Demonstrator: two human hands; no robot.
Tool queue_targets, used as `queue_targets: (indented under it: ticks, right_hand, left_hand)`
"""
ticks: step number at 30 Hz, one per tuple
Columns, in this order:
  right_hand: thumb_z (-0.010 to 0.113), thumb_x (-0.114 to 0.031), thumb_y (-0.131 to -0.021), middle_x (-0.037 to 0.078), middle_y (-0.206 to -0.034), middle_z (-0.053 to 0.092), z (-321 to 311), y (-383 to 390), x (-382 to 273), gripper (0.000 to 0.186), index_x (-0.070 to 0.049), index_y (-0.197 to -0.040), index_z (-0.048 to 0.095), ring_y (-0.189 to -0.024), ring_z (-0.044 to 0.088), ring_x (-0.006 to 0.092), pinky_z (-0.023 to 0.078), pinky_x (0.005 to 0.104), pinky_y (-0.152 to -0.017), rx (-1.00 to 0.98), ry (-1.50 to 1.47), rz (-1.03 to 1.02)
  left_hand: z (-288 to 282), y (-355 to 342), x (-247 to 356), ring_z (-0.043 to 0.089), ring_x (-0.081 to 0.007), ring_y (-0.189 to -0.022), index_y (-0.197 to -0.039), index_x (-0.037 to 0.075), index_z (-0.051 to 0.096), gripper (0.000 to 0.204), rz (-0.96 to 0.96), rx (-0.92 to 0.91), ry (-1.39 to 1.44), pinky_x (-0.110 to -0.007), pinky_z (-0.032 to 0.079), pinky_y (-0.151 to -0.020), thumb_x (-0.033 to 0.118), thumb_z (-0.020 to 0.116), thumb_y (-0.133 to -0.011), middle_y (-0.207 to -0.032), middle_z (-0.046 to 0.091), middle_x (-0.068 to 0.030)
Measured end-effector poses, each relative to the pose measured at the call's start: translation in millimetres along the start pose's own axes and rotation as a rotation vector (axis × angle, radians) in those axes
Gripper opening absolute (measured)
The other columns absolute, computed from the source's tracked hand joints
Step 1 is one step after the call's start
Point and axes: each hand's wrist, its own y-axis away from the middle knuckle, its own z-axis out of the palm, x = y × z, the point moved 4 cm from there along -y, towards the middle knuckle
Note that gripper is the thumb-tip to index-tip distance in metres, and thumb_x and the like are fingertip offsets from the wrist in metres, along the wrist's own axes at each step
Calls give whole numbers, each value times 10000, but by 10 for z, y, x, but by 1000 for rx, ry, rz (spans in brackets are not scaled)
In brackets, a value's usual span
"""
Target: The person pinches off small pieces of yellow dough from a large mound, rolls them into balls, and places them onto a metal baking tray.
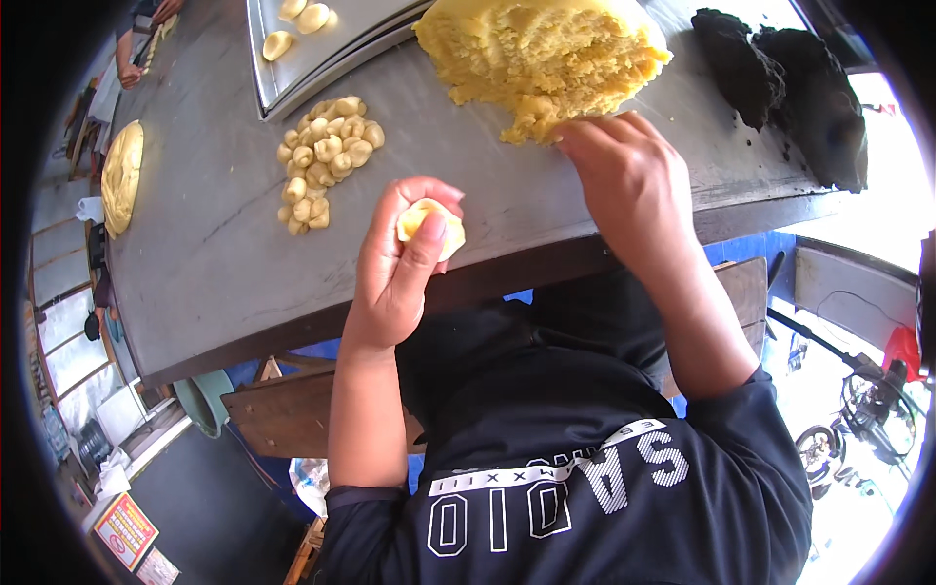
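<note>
**Left hand (390, 268) clamped on a soft, pale yellow, flattened dough piece (413, 216); right hand (634, 180) at a large, crumbly yellow mass (561, 63)**

The left grip curls its fingers around the dough piece, thumb pressed on its face; this cupping probably keeps the soft piece from sagging. The right grip's fingertips touch the mass's near edge, perhaps because it crumbles easily there; whether they clamp on any, I cannot tell.

Ahead and left of the left grip, a cluster of small, smooth, beige dough balls (327, 156) lies on the grey, flat-topped surface (214, 195), likely placed there for a short reach. Beyond them, a shallow, silver metal tray (336, 54) carries pale, rounded dough pieces (312, 18), apparently set back to leave working room. A big, smooth, yellow dough slab (123, 180) lies well left of the left grip; a crumpled black bundle (819, 107) lies right of the right grip.
</note>
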Motion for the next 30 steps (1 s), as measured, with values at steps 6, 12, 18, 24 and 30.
queue_targets:
  ticks: [6, 12, 18, 24, 30]
  right_hand:
    - [785, -53, -908, 72, -914, 754, 99, -31, -126, 191, -93, -1093, 809, -938, 742, 328, 624, 459, -810, -149, -65, -84]
    - [713, -85, -898, 104, -1018, 735, 12, -2, -147, 108, -64, -1002, 736, -998, 737, 347, 633, 476, -841, -117, -156, -85]
    - [739, -144, -881, 85, -1013, 705, 53, -100, -317, 108, -84, -969, 758, -1010, 719, 275, 626, 422, -828, 11, -80, -216]
    - [756, -173, -841, 62, -946, 665, 186, 68, -355, 127, -85, -931, 765, -940, 706, 271, 621, 406, -806, -106, 32, -242]
    - [822, -143, -918, 83, -957, 777, -59, 0, -444, 204, -94, -1086, 717, -948, 770, 362, 629, 486, -802, -193, -623, 34]
  left_hand:
    - [-74, -46, -40, 554, -137, -785, -1299, -13, 668, 543, 81, -135, 297, -298, 473, -714, 518, 600, -1211, -1073, 627, -91]
    - [-90, -41, -54, 540, -125, -757, -1214, 33, 670, 324, 105, -79, 146, -301, 468, -690, 341, 577, -1247, -1041, 619, -72]
    - [-67, -47, -77, 516, -96, -730, -1186, 57, 644, 302, 75, -33, 28, -272, 443, -663, 357, 643, -1219, -1020, 631, -40]
    - [60, -34, 5, 612, -87, -804, -1223, 60, 669, 405, -27, 7, 46, -266, 534, -734, 126, 974, -965, -970, 649, 3]
    - [107, -71, 94, 714, -175, -742, -931, 57, 738, 523, 316, 58, -542, -327, 575, -688, 181, 1152, -636, -849, 756, -56]
